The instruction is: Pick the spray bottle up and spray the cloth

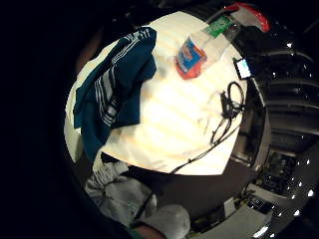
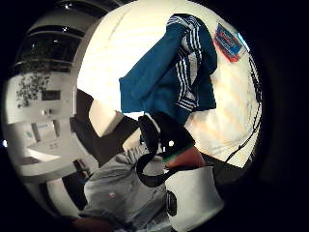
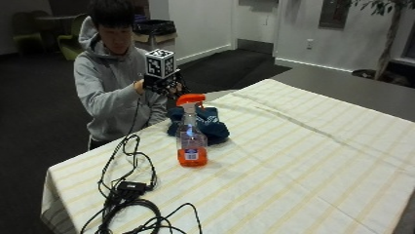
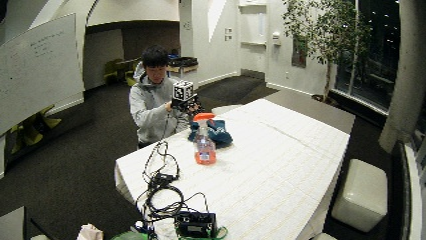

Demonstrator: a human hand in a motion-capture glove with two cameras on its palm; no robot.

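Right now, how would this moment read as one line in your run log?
stage: before pickup | right hand: raised near chest, off table | spray bottle: upright on tablecloth, untouched | cloth: bunched behind bottle

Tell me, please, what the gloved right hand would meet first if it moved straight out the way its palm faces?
Probably the crumpled blue cloth with white stripes, which lies beneath the raised hand; the orange-capped spray bottle stands further off. Depth is uncertain.
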